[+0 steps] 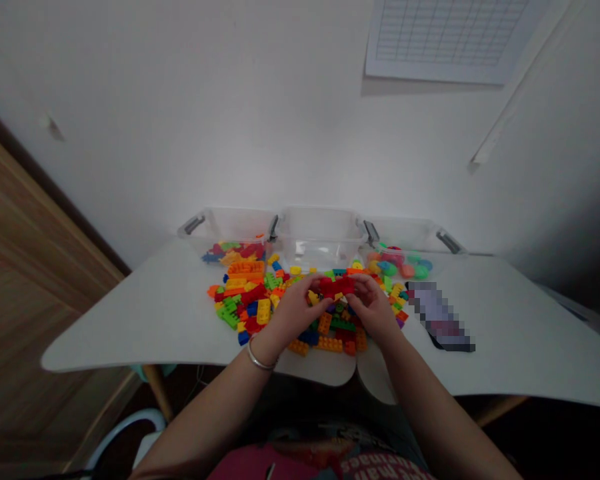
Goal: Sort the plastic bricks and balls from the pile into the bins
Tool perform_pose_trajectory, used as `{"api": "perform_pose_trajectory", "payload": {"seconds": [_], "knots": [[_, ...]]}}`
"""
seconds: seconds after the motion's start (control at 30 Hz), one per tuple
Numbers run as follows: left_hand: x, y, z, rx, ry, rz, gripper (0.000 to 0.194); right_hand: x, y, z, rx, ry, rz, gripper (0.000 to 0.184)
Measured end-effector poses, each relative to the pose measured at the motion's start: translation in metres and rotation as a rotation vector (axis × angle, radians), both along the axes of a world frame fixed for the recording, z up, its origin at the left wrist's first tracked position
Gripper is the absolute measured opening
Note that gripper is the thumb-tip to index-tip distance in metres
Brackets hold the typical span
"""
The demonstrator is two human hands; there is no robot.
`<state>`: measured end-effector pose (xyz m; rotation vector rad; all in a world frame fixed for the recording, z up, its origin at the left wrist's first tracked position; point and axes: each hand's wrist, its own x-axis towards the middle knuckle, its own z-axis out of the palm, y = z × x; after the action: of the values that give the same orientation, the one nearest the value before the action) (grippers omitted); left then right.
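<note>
Using the middle clear bin [320, 240] as my ref pt, I see both of the person's hands right in front of it, over a loose pile of plastic bricks [245, 293] in red, orange, yellow, green & blue. L hand [295, 313] & R hand [373, 308] are both closed around red bricks [337, 287], w/ fingers curled over them from either side & the 2 hands almost touching. Can't tell from this view if the red is 1 piece or several joined. The red bricks are held just above the pile, directly in front of the middle clear bin & not touching it. A metal bracelet [259, 357] sits on the L wrist. The bin is 1 of 3 in a row along the far edge of the white surface [130, 327]: 1 clear bin [235, 223] to its L, w/ colored bricks [233, 252] at its front, & 1 clear bin [405, 233] to its R, w/ round pastel pieces [400, 263] at its front. Can't tell if those bricks & pieces are inside or just against the bins. Front-R of the middle clear bin, beside the pile, lies a flat obj [440, 317], too blurred to ID.
</note>
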<state>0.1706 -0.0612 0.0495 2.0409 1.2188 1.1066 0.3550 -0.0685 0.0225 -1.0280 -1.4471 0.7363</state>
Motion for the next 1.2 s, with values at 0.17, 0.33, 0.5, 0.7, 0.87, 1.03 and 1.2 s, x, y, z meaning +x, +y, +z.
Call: {"api": "perform_pose_trajectory", "payload": {"seconds": [0.17,0.33,0.5,0.7,0.87,1.03,1.2], "knots": [[-0.013,0.005,0.000,0.033,0.100,0.107,0.043,0.011,-0.004,0.004,0.169,-0.469,-0.180,0.031],[-0.050,0.029,0.016,0.127,-0.013,0.341,0.036,0.025,-0.009,-0.004,0.244,-0.739,-0.351,0.032],[-0.101,0.068,0.029,0.236,-0.146,0.633,0.037,0.033,-0.015,-0.018,0.335,-0.869,-0.450,0.029],[-0.143,0.105,0.041,0.188,0.060,1.020,0.045,0.038,-0.013,-0.024,0.405,-0.878,-0.520,0.025],[-0.145,0.118,0.046,0.051,0.261,0.979,0.045,0.040,-0.011,-0.028,0.428,-0.854,-0.511,0.024],[-0.137,0.122,0.041,0.057,0.409,1.011,0.041,0.041,-0.011,-0.029,0.433,-0.840,-0.509,0.023],[-0.130,0.120,0.043,0.018,0.431,1.044,0.042,0.041,-0.011,-0.030,0.435,-0.840,-0.504,0.023]]}}
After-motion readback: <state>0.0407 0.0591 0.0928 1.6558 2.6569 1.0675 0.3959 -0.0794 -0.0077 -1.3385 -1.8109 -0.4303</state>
